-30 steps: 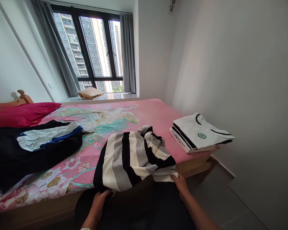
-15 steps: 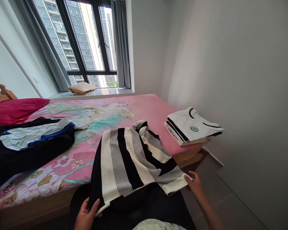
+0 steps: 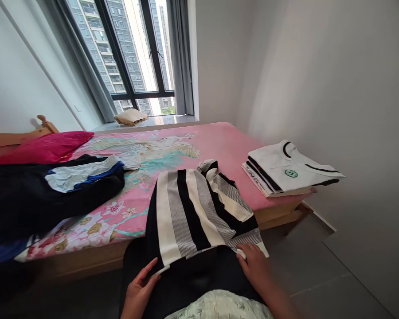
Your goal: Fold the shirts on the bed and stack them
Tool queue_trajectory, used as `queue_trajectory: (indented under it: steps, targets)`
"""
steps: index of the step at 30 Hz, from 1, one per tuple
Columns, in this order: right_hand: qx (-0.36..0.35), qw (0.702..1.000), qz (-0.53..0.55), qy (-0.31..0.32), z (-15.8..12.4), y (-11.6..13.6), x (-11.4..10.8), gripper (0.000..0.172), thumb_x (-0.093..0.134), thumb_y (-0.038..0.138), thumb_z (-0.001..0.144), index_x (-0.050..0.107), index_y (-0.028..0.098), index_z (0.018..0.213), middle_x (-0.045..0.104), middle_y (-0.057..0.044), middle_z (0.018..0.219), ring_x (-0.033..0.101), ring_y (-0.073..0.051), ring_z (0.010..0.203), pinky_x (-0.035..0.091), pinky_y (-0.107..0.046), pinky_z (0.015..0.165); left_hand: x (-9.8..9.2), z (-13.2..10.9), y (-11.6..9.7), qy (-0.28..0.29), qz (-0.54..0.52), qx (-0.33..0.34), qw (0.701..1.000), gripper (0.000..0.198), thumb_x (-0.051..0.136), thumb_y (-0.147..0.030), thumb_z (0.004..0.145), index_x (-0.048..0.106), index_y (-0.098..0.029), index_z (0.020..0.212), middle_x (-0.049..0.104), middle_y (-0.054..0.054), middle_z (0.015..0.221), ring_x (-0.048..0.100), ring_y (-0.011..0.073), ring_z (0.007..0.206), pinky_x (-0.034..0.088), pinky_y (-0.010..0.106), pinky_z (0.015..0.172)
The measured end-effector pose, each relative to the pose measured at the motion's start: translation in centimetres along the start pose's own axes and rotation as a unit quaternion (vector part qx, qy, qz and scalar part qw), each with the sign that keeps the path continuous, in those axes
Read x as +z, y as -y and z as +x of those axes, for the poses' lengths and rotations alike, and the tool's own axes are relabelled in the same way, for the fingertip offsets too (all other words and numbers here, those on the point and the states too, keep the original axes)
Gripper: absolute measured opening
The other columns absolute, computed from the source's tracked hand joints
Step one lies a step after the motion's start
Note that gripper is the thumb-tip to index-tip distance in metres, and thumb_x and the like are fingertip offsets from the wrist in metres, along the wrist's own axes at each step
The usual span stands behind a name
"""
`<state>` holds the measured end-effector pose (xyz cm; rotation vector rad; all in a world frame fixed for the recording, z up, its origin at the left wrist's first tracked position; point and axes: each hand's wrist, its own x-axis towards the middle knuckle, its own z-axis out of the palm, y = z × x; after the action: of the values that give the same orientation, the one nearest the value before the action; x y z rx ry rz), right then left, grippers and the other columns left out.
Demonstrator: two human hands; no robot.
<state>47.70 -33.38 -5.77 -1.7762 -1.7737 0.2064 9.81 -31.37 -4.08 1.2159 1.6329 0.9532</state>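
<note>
By the bed (image 3: 219,139), hands (image 3: 140,289) (image 3: 255,266) have drawn closer together on the striped garment (image 3: 199,212).

"Where could a hand have passed?"
"At one o'clock, a narrow strip of pink sheet (image 3: 231,158) lay between the striped shirt (image 3: 194,212) and the folded stack (image 3: 286,175)."
"And leftward?"
"A patterned gap ran toward eleven. Dark clothes (image 3: 86,201) blocked ten."
"Farther right?"
"The stack stood at two, the wall (image 3: 359,110) beyond."
</note>
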Motion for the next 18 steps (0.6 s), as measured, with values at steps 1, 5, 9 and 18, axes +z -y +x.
queue_trajectory:
  steps: [1, 5, 9, 18]
  targets:
    - [-0.003, 1.0, 0.0, 0.003, 0.0, -0.5, 0.4, 0.02, 0.045, 0.022, 0.084, 0.063, 0.021, 0.093, 0.063, -0.006, 0.088, 0.057, -0.023, 0.085, 0.046, -0.038, 0.077, 0.0, -0.1, 0.0, -0.007, 0.016, 0.023, 1.0, 0.062, 0.071, -0.052, 0.059, 0.065, -0.019, 0.111, 0.071, 0.003, 0.094, 0.064, 0.0202, 0.09, 0.05, 0.026, 0.08]
    - [-0.012, 0.999, 0.048, 0.001, -0.3, -1.9, 0.7, 0.021, 0.041, 0.026, 0.088, 0.062, 0.021, 0.09, 0.063, -0.006, 0.086, 0.059, -0.021, 0.084, 0.047, -0.036, 0.076, 0.1, -0.5, 0.2, -0.055, 0.119, 0.11, 0.985, 0.05, 0.065, -0.051, 0.065, 0.068, -0.023, 0.107, 0.063, 0.0, 0.075, 0.061, 0.016, 0.072, 0.052, 0.026, 0.069]
    - [0.001, 0.997, 0.081, -0.014, -0.8, -1.9, -0.6, 0.019, 0.042, 0.028, 0.088, 0.06, 0.022, 0.088, 0.063, -0.004, 0.086, 0.06, -0.02, 0.083, 0.049, -0.035, 0.076, 0.0, -0.8, 0.9, -0.089, 0.208, 0.163, 0.96, 0.039, 0.059, -0.048, 0.072, 0.069, -0.027, 0.104, 0.062, 0.001, 0.08, 0.063, 0.0176, 0.08, 0.052, 0.028, 0.073]
    - [-0.008, 0.997, 0.079, -0.018, 0.0, 0.7, -3.1, 0.021, 0.034, 0.009, 0.08, 0.051, 0.021, 0.079, 0.057, -0.003, 0.079, 0.057, -0.018, 0.079, 0.048, -0.033, 0.073, -1.1, -0.1, 1.8, -0.168, 0.274, 0.297, 0.899, 0.025, 0.057, -0.043, 0.075, 0.073, -0.03, 0.091, 0.064, 0.004, 0.1, 0.063, 0.0199, 0.092, 0.053, 0.031, 0.076]
